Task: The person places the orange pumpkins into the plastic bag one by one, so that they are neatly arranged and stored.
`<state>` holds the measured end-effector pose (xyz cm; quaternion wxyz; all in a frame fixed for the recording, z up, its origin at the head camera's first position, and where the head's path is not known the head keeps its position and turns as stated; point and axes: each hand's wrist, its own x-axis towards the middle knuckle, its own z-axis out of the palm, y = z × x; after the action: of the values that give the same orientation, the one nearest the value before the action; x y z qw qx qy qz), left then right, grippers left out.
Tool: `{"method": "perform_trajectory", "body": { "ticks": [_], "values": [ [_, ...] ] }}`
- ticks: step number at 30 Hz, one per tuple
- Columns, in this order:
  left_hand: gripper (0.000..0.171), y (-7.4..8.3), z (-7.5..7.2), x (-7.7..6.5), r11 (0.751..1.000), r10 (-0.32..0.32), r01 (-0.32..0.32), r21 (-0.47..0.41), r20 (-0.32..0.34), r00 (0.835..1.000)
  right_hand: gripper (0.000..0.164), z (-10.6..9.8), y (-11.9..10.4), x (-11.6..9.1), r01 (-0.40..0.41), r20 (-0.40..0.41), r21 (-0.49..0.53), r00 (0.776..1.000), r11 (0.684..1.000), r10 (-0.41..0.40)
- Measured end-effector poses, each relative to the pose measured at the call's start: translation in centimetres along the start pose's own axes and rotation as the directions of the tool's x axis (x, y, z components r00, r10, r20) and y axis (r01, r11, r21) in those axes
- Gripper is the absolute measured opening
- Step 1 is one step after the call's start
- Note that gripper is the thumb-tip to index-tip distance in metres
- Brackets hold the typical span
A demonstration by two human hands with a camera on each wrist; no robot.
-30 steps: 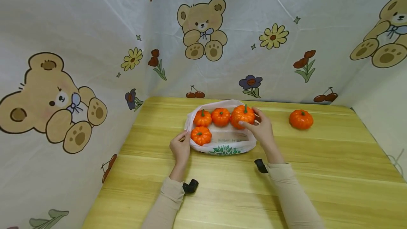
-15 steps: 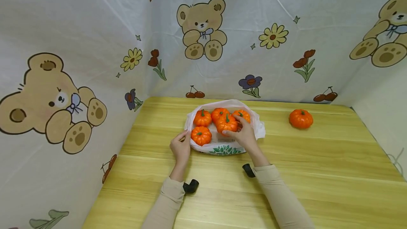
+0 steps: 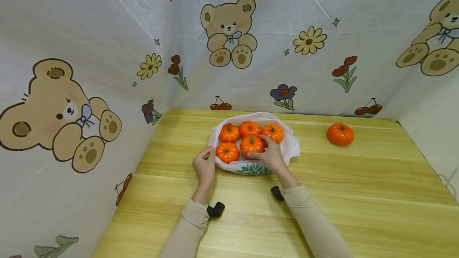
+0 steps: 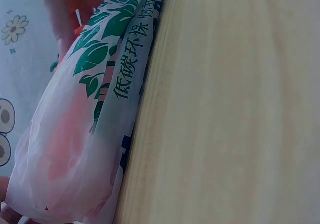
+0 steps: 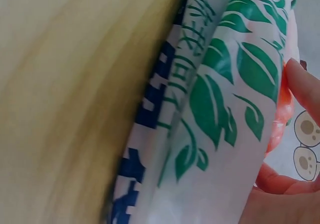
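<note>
A white plastic bag (image 3: 233,166) with green leaf print lies on the table, its mouth spread wide. Several small orange pumpkins sit inside it, among them one at the front left (image 3: 227,153) and one at the back right (image 3: 272,133). My right hand (image 3: 269,154) grips another pumpkin (image 3: 250,146) by its sides, at the front middle inside the bag. At the bag's left rim my left hand (image 3: 204,167) pinches the plastic. In the right wrist view the bag (image 5: 225,108) covers much of the held pumpkin, and thumb and fingers show beyond it.
One more orange pumpkin (image 3: 340,134) stands on the wooden table (image 3: 358,194), to the right of the bag. Behind the table hangs a white cloth (image 3: 265,79) printed with bears and flowers.
My right hand has carried a pumpkin from the bag's right side left and toward me, lowering it to the front middle. The bag's right rim shows free of the hand. My left hand stays put.
</note>
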<state>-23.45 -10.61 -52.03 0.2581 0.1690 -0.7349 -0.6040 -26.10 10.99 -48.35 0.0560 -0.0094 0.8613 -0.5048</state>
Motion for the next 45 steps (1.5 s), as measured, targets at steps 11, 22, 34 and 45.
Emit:
{"method": "perform_trajectory", "body": {
  "ticks": [11, 22, 34, 45],
  "values": [
    [0.016, 0.1, 0.0, 0.0, 1.000, 0.011, -0.011, 0.004, -0.002, 1.000, 0.080, 0.7, 0.7, 0.2, -0.013, 0.009, -0.069, 1.000, 0.998, 0.013],
    [0.015, 0.1, -0.1, 0.1, 1.000, 0.010, -0.010, 0.000, -0.004, 1.000, 0.081, 1.0, 0.5, 0.1, 0.009, 0.032, -0.109, 0.999, 0.994, -0.006],
    [0.016, 0.1, -0.1, 0.1, 1.000, 0.011, -0.010, 0.008, -0.014, 1.000, 0.084, 1.0, 0.5, -0.1, -0.006, 0.054, -0.100, 0.998, 0.995, 0.012],
    [0.016, 0.1, 0.0, 0.1, 1.000, 0.017, -0.017, 0.007, -0.010, 1.000, 0.087, 0.0, 0.3, -0.5, 0.005, 0.066, 0.020, 0.998, 1.000, -0.006]
  ]
}}
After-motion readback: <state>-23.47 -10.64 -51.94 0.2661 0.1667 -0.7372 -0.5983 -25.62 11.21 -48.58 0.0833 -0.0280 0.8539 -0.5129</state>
